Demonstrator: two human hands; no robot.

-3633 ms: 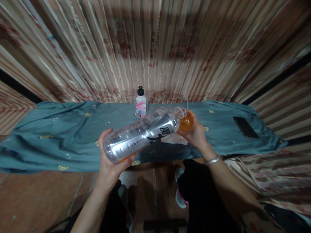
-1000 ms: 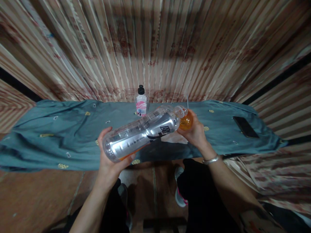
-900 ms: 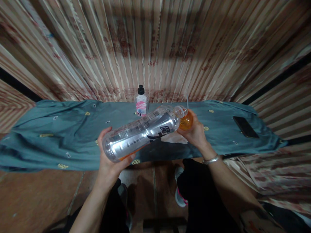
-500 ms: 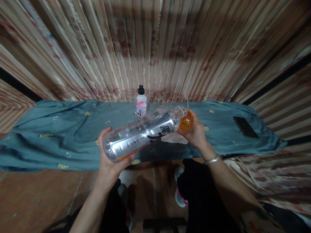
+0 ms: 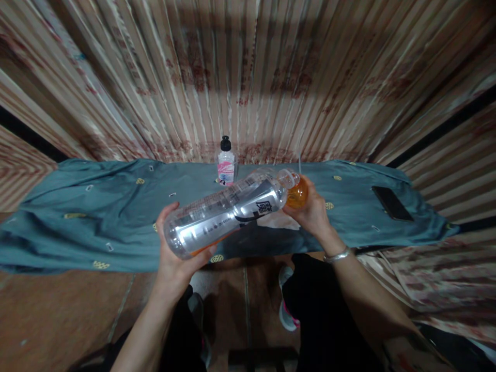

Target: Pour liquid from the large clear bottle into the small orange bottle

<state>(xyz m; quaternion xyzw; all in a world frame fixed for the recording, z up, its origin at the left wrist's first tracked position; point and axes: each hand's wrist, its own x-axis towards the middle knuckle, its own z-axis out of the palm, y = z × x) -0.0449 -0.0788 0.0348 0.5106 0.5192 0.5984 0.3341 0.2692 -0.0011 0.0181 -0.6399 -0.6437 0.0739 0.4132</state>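
Head view only. Large clear bottle [image 5: 227, 214] is held nearly horizontal above the front edge of the table [image 5: 96, 217], which is covered by a teal cloth. Left hand [image 5: 174, 258] is closed around the bottle's base end, from below. A thin layer of orange liquid is seen along the lower wall of the bottle, near the base. Bottle mouth [image 5: 291, 179] is set against a small round container [image 5: 297, 194] already holding orange liquid. Right hand [image 5: 312, 212] is wrapped around that container from the near side; a metal bracelet [image 5: 336, 255] is worn on that wrist. Whether liquid is flowing at the mouth cannot be told.

Pour, as judged: the mouth should be kept seated on the container's rim. Base end should be raised slowly so the remaining liquid runs forward without surging. Container should be kept upright and steady, since it looks close to full and overflow onto the cloth is the main risk. Level should be watched, and tilt backed off before the brim is reached.

Something pale [image 5: 277, 219] lies on the cloth just under the pour point. A small bottle with black cap and pink label [image 5: 225, 164] stands upright at the back edge, by the curtain. A dark phone [image 5: 391, 202] lies flat well to the right.
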